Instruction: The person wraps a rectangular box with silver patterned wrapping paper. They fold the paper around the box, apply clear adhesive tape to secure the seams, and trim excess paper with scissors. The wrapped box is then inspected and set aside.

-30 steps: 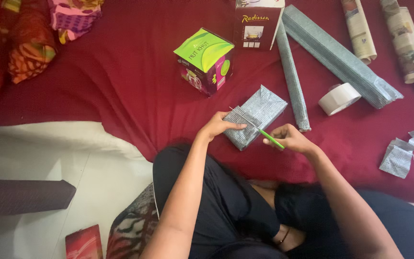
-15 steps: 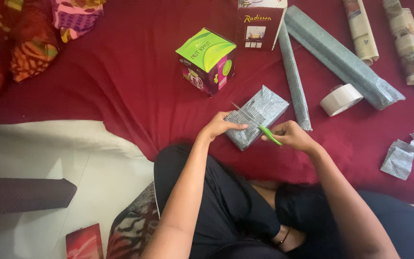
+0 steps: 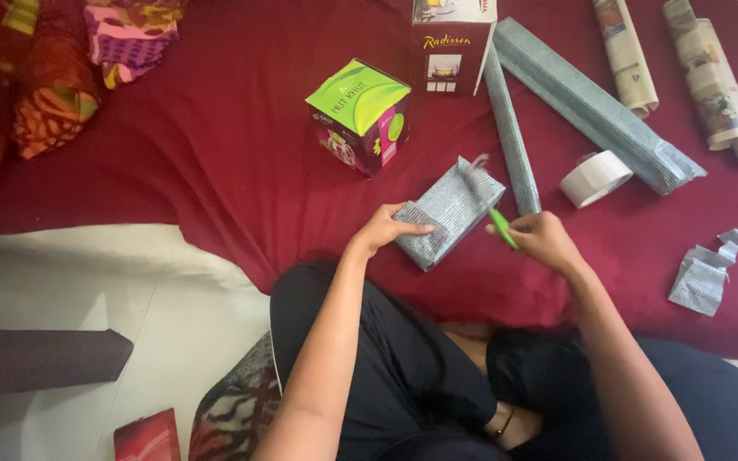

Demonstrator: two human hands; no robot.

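Observation:
A small box wrapped in silver-grey patterned paper [image 3: 444, 213] lies on the dark red cloth [image 3: 241, 145] in front of me. My left hand [image 3: 386, 228] rests on its near left corner, fingers pressing the paper. My right hand [image 3: 540, 239] holds green-handled scissors [image 3: 495, 220], whose blurred blades point up over the box's far right corner.
A green and purple carton [image 3: 360, 113] and a white and maroon carton [image 3: 448, 44] stand behind the box. Two silver paper rolls [image 3: 591, 107], a tape roll [image 3: 594, 177], newspaper rolls [image 3: 711, 81] and a paper scrap [image 3: 700, 275] lie to the right. Colourful cushions [image 3: 53, 77] sit far left.
My right hand has swung the scissors from the box's near end up and right toward its far right corner. My left hand stays on the box.

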